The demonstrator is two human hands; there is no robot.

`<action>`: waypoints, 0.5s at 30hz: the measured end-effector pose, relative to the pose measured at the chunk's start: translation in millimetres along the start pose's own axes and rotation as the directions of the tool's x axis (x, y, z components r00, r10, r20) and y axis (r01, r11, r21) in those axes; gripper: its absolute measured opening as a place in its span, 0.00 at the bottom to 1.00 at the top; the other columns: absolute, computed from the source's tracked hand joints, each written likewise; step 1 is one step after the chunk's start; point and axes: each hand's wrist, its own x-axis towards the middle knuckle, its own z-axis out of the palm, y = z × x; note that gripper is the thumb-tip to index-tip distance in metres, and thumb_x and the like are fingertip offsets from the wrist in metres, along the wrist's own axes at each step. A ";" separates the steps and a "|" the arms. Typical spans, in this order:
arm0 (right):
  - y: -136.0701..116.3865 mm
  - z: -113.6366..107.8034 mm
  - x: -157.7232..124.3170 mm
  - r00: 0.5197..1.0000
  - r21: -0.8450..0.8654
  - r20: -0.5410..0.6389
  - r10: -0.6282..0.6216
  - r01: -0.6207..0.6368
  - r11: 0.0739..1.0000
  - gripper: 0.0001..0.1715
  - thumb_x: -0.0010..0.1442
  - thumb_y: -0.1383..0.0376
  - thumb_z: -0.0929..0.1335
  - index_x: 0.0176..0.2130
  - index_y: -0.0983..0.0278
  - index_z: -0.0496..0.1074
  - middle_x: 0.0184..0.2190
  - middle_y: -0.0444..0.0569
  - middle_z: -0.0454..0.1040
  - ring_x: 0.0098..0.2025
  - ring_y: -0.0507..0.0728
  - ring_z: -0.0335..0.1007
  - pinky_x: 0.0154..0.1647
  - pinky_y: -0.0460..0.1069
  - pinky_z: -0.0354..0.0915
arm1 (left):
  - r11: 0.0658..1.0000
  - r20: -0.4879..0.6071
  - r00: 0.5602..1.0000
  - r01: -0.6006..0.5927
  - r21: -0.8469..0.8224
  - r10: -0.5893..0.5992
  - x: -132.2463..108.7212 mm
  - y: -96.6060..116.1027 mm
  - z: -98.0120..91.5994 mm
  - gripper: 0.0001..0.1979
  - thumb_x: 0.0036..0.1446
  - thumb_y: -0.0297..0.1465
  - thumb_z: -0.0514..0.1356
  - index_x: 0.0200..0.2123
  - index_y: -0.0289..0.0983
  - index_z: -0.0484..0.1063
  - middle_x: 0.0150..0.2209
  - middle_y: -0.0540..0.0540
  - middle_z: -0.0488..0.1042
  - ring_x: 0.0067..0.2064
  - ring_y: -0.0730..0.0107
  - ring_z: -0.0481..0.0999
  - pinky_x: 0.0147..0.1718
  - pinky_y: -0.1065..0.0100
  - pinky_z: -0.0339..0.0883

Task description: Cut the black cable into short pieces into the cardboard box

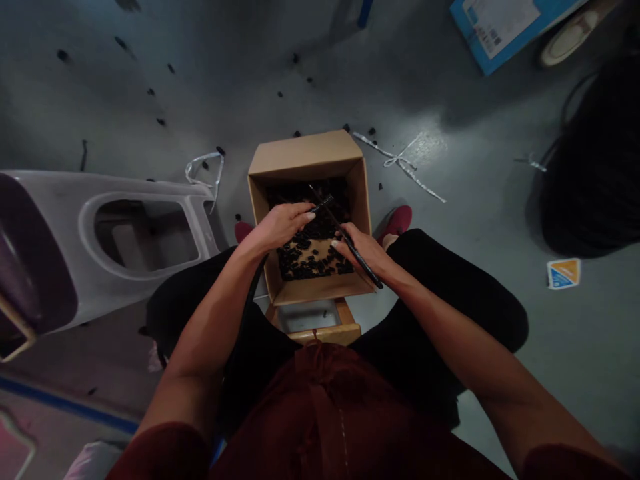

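An open cardboard box (306, 155) sits on a wooden stool (320, 333) between my knees. Small black lumpy pieces (313, 260) fill part of it, and bare cardboard shows among them near the front. My left hand (283, 225) is over the box, gripping a small black comb (321, 205) by its handle. My right hand (363, 250) is at the box's right wall, holding a long thin black rod (353, 243). The rod slants across the opening, and its far end reaches over the pieces.
A white moulded plastic shell (115, 233) stands close on my left. Loose black pieces (300, 133) and white strapping (400, 163) lie on the grey floor around the box. A blue-edged carton (495, 27) and a black coiled mass (595, 167) are at the right.
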 end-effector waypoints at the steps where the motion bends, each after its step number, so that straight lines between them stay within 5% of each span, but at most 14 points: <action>1: -0.5 0.1 -0.6 1.000 0.001 -0.005 0.008 -0.008 1.000 0.17 0.59 0.56 0.60 0.44 0.63 0.63 0.34 0.50 0.71 0.34 0.58 0.67 0.36 0.50 0.60 | 1.000 -0.002 1.000 -0.001 -0.002 0.001 0.0 0.0 0.0 0.20 0.59 0.39 0.49 0.43 0.32 0.73 0.28 0.49 0.68 0.29 0.74 0.63 0.30 0.72 0.59; 15: -7.7 -1.4 -3.9 0.993 -0.069 0.013 0.115 -0.114 0.991 0.12 0.58 0.60 0.60 0.41 0.61 0.64 0.29 0.49 0.72 0.32 0.58 0.68 0.34 0.48 0.57 | 0.997 -0.003 0.999 0.044 0.065 -0.044 4.1 -3.5 6.9 0.17 0.59 0.34 0.48 0.36 0.31 0.73 0.28 0.47 0.69 0.28 0.74 0.64 0.31 0.72 0.59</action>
